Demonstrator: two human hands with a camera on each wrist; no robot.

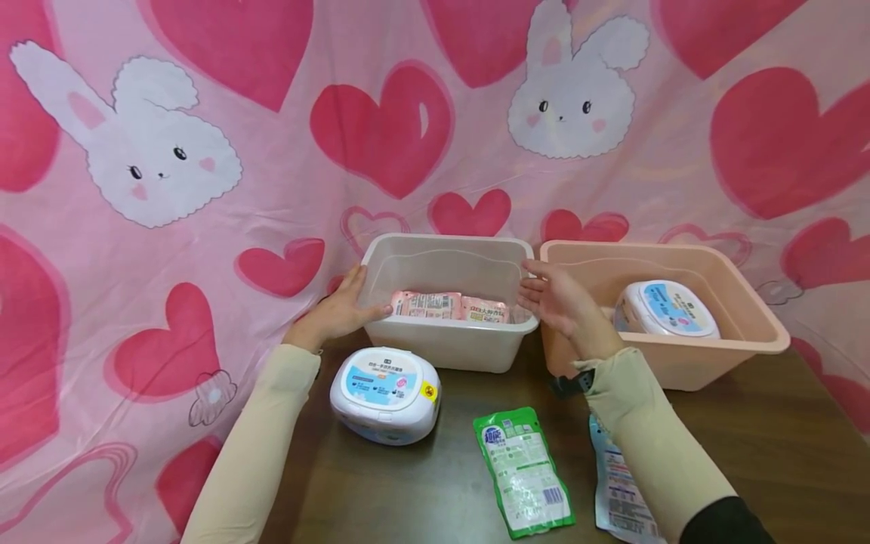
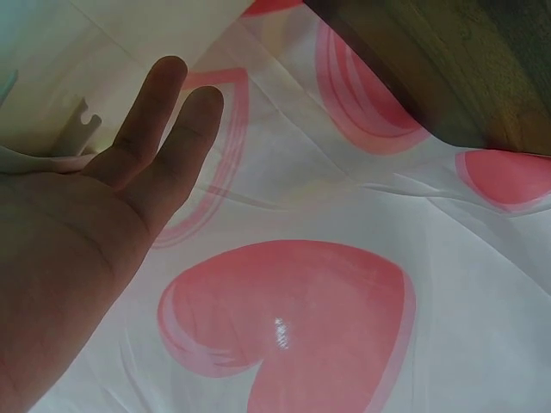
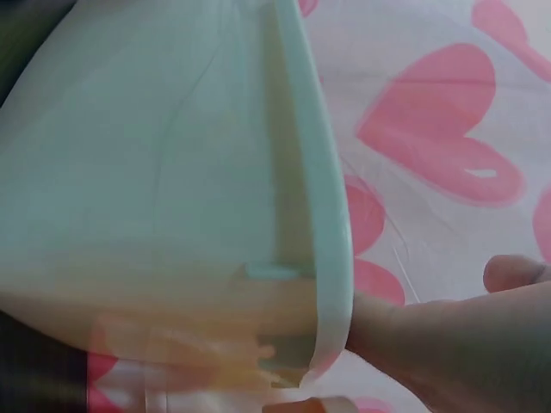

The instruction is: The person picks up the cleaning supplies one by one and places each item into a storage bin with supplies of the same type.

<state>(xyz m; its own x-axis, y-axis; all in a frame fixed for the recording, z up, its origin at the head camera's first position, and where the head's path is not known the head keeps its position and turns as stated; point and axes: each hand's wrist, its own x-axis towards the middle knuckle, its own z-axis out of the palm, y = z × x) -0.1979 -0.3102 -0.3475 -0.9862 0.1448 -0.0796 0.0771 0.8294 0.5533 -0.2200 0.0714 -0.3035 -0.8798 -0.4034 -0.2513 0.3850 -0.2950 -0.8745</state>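
Note:
A whitish plastic bin (image 1: 442, 347) stands on the table with several pink printed packets (image 1: 427, 305) inside. My left hand (image 1: 343, 306) is at its left side, thumb over the front corner of the rim and fingers extended along the outside. In the left wrist view two fingers (image 2: 191, 125) stretch out beside the bin's wall. At the right rim is my right hand (image 1: 560, 298), its fingers extended against the edge. The right wrist view shows the bin's rim (image 3: 331, 198) hiding part of that hand. A white lidded tub (image 1: 385, 394) sits just before the bin.
A peach bin (image 1: 720, 363) stands close on the right, holding another white lidded tub (image 1: 667, 308). Nearer on the brown table (image 1: 381, 491) lie a green pouch (image 1: 525, 472) and a blue-white pouch (image 1: 621, 483), partly under my right forearm. A pink heart-print cloth (image 1: 408, 45) hangs behind.

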